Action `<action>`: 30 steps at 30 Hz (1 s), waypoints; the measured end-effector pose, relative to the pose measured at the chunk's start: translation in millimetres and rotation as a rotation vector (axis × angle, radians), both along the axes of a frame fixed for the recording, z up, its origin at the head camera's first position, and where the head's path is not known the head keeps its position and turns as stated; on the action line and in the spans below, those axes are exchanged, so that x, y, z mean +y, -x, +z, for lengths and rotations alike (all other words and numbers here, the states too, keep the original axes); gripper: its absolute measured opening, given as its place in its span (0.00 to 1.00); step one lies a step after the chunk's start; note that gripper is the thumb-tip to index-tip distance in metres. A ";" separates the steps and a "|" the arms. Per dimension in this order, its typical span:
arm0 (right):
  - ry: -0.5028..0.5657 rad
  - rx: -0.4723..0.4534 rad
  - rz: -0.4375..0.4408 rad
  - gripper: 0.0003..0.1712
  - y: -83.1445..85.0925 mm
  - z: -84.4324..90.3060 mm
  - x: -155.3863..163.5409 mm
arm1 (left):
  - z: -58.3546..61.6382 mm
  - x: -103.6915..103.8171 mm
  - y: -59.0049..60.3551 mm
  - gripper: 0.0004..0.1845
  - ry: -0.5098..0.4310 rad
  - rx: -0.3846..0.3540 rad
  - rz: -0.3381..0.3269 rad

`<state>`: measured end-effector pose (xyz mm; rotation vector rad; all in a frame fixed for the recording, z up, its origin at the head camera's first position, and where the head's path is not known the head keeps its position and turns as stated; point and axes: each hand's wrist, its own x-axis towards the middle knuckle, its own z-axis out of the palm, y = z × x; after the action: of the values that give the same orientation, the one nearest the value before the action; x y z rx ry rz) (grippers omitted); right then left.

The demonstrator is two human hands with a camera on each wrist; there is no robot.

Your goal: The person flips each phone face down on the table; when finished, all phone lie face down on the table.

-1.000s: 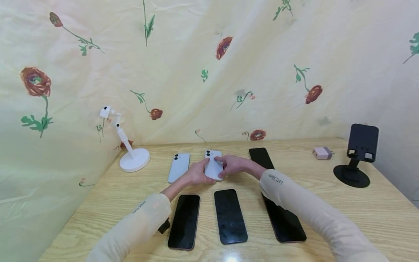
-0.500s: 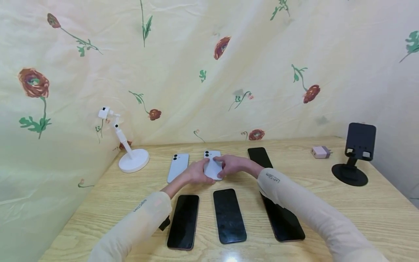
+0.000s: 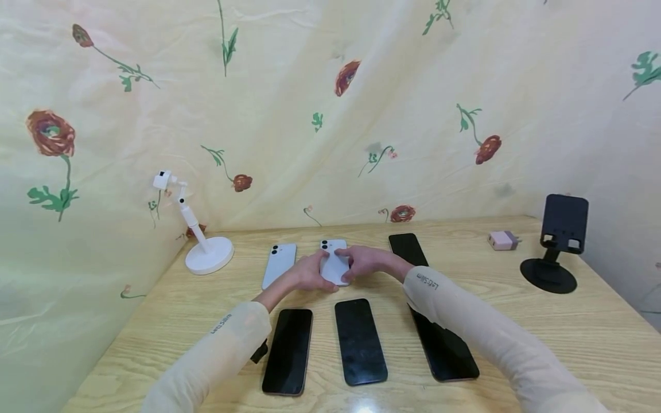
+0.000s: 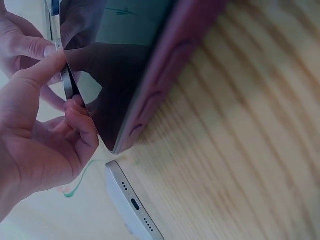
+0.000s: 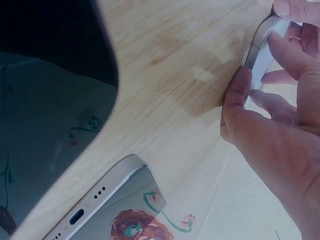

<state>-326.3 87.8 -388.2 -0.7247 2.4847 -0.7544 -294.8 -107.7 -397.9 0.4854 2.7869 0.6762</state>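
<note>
A whitish phone with two camera lenses at its upper left lies back side up at the rear middle of the table. My left hand grips it from the left, thumb on its back and fingers at the near edge. From the right, my right hand pinches it between thumb and fingers. The right wrist view shows the phone's thin silver side between the fingertips, close over the wood. Just left of my left hand lies a second phone, pale blue, also back up.
Nearer the front lie two black phones, one left and one middle. Two more black phones, one far and one near, are partly under my right arm. A white stand, a pink plug and a black stand edge the table.
Both hands keep their grip on the whitish phone with hardly any movement. The head view shifts slightly, so everything slides a little to the left.
</note>
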 end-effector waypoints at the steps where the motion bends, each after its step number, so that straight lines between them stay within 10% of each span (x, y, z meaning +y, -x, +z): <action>1: 0.002 0.000 -0.001 0.47 -0.2 0.4 0.1 | 0.1 0.1 0.4 0.50 0.001 -0.006 0.002; 22: 0.060 0.027 -0.008 0.39 -6.1 1.0 10.1 | -2.0 3.2 -3.6 0.51 0.014 -0.016 -0.010; 30: 0.179 0.145 -0.118 0.28 -1.3 22.4 44.5 | 5.4 21.5 -14.7 0.55 0.199 0.218 0.029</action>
<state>-325.1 132.3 -365.8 -0.7233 2.6332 -1.0109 -280.1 -86.1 -392.5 0.5071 3.0282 0.3647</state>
